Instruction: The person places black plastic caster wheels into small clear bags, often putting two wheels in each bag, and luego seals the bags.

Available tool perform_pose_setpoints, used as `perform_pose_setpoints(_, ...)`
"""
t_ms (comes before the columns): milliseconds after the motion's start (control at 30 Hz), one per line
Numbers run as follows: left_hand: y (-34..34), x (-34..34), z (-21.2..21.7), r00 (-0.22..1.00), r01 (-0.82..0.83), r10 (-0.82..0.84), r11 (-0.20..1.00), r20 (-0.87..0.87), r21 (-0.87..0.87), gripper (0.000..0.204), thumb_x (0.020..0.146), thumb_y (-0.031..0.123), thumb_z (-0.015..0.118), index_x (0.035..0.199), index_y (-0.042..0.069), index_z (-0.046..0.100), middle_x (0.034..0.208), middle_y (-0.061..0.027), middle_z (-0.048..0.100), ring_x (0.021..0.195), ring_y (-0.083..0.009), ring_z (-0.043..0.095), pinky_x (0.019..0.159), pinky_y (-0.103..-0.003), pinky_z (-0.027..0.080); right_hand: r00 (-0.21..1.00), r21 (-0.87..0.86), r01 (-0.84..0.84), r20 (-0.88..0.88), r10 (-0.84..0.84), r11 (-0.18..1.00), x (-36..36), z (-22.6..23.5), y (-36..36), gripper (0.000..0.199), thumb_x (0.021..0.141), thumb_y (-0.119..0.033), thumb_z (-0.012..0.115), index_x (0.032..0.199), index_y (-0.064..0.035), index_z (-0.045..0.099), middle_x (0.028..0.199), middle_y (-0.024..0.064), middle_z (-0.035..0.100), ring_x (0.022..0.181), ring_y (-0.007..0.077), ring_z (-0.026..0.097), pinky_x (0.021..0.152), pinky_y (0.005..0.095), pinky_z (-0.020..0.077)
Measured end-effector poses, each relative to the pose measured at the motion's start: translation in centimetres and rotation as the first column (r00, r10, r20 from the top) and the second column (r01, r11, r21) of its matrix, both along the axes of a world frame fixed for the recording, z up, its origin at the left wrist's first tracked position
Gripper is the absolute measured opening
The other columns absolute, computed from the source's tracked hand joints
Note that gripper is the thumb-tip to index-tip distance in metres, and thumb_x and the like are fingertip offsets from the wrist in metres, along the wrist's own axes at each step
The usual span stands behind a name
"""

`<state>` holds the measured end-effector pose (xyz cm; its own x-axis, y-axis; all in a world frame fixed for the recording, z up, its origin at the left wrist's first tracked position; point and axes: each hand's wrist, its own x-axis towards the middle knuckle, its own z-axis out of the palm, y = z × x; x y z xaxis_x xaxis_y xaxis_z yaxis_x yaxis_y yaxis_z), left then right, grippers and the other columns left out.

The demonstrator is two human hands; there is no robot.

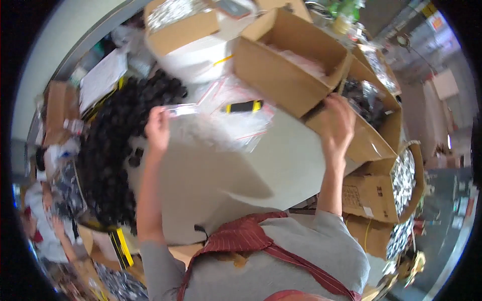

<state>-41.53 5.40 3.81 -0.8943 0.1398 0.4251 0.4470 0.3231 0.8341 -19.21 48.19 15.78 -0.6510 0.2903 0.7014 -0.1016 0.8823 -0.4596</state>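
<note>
My left hand [158,128] is raised over the table beside a heap of small black round parts [108,150]. Its fingers pinch the end of a small clear plastic bag [182,109], which points to the right. My right hand [339,120] is at the near corner of an open cardboard box [278,83], over the wall of a second box [369,140] that contains dark pieces in clear wrapping. The right fingers are curled; what they hold, if anything, is hidden. Between my hands lie loose clear bags with red lines [216,128], with a black-and-yellow object [244,107] on them.
A white tub [201,62] stands at the back, a carton of silvery packets [183,37] by it. More cartons [371,193] line the right side, one with silvery packets. A white sheet [103,80] lies at the far left. Another person's arm [63,236] shows lower left.
</note>
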Motion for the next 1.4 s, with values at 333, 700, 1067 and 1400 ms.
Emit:
perform_pose_setpoints(333, 2.3, 17.0, 9.2, 0.883, 0.071, -0.152, 0.979, 0.445, 0.192, 0.011, 0.096, 0.015, 0.066, 0.103, 0.007, 0.069, 0.071, 0.0024, 0.062, 0.059, -0.0046, 0.055, 0.053, -0.022, 0.042, 0.078, -0.9, -0.388, 0.185, 0.98, 0.201, -6.7, -3.6, -17.9, 0.033, 0.089, -0.017, 0.071, 0.116, 0.0016, 0.062, 0.101, 0.0072, 0.067, 0.093, 0.0152, 0.065, 0.082, 0.0289, 0.053)
perform_pose_setpoints(700, -3.7, 22.9, 9.1, 0.788, 0.0, 0.067, 0.994, 0.612, -0.109, 0.02, 0.091, 0.022, 0.071, 0.104, 0.007, 0.072, 0.072, -0.0016, 0.064, 0.063, -0.0101, 0.058, 0.059, -0.027, 0.046, -0.38, -0.983, -0.119, 0.174, 0.908, 0.139, -5.1, -3.3, -23.0, 0.01, 0.088, -0.01, 0.068, 0.092, -0.0008, 0.068, 0.079, 0.0033, 0.069, 0.072, 0.01, 0.065, 0.058, 0.0251, 0.0524)
perform_pose_setpoints(1067, -0.2, 30.8, 11.3, 0.597, -0.058, 0.109, 0.994, 0.795, -0.093, 0.029, 0.1, 0.028, 0.056, 0.094, 0.002, 0.068, 0.072, -0.0075, 0.067, 0.07, -0.0168, 0.063, 0.071, -0.031, 0.048, -0.267, -0.995, -0.092, -0.013, 0.964, -0.039, 1.8, -6.0, -26.6, 0.013, 0.086, -0.012, 0.068, 0.079, -0.0042, 0.061, 0.075, 0.0014, 0.068, 0.062, 0.0049, 0.051, 0.054, 0.0229, 0.0369)
perform_pose_setpoints(1400, 0.4, 35.3, 5.6, 0.793, -0.354, 0.167, 0.909, 0.586, 0.22, 0.027, 0.099, 0.022, 0.057, 0.085, 0.001, 0.065, 0.072, -0.0059, 0.066, 0.07, -0.0124, 0.064, 0.068, -0.028, 0.048, -0.297, -0.999, -0.046, -0.008, 0.955, -0.022, 2.0, -6.6, -26.2, 0.018, 0.091, -0.017, 0.066, 0.077, -0.0068, 0.062, 0.068, -0.004, 0.059, 0.059, 0.005, 0.051, 0.047, 0.0237, 0.0369)
